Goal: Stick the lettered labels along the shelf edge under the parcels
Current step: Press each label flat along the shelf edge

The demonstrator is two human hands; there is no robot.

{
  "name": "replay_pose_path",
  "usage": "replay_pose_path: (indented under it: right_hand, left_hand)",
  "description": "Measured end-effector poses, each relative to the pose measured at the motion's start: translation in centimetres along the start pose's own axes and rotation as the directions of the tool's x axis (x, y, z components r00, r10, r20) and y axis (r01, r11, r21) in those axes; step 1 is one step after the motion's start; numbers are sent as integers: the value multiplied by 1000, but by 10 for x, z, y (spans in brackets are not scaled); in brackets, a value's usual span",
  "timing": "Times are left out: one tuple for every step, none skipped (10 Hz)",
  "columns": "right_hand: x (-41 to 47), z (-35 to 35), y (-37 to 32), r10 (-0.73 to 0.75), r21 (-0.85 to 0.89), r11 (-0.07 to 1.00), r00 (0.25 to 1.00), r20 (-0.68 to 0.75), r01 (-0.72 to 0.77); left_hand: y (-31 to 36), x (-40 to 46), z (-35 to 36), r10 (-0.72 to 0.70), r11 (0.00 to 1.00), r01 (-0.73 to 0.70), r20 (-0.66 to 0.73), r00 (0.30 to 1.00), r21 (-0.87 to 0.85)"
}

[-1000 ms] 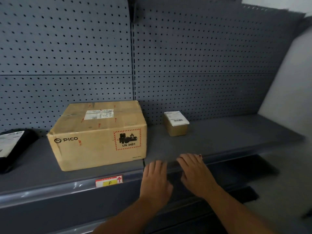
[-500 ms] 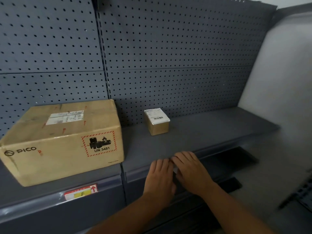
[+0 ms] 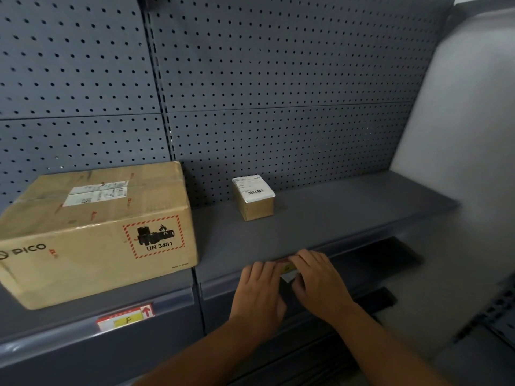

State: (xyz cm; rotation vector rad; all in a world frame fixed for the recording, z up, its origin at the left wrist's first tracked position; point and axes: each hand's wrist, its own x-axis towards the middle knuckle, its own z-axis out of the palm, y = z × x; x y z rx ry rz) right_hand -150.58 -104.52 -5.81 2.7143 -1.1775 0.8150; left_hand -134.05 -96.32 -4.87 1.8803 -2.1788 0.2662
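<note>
You're facing a shelf (image 3: 320, 218) of matt grey painted metal, backed by perforated panel (image 3: 278, 79) in the same finish. The big parcel (image 3: 94, 232) and small parcel (image 3: 253, 204) are plain brown cardboard with white paper stickers; the F label (image 3: 125, 319) looks glossy.

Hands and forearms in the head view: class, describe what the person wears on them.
Both the left hand and the right hand are bare, with no gloves. The forearms show no sleeves, and no watch, ring or bracelet is visible. Nail detail is too blurred to judge.
</note>
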Motion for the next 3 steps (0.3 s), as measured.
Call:
replay_pose_path:
  right_hand:
    - [-1, -2, -3, 6, -3, 1000, 1000, -6, -6]
    - [-3, 0, -5, 2, -16, 1000, 1000, -7, -3]
    - [-2, -1, -12, 31, -59, 998, 999, 6, -31]
  left_hand:
    - [-2, -3, 0, 13, 1000, -13, 41, 999, 11]
    - [-5, -7, -4, 24, 1000, -24, 42, 999, 12]
    - [-12, -18, -10, 4, 1000, -5, 52, 999, 2]
